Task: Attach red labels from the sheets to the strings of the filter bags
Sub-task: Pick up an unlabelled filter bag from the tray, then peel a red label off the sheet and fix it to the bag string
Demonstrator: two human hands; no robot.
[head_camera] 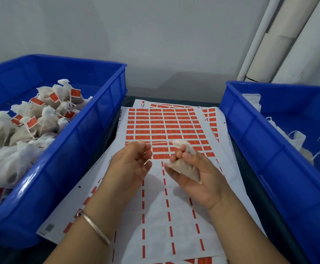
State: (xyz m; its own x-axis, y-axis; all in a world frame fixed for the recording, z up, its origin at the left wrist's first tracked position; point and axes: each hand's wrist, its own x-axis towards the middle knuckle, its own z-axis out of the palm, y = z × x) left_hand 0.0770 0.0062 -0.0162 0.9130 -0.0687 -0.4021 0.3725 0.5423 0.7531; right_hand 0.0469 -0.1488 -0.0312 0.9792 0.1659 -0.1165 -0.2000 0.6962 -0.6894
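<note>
Label sheets (pixel 165 126), unreadable red labels (pixel 156 131)

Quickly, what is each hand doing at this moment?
Left hand: pinches the thin white string of the bag.
Right hand: grips the small white mesh filter bag.

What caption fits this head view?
Right hand holds a filter bag, left hand pulls its string over the label sheet.
</note>
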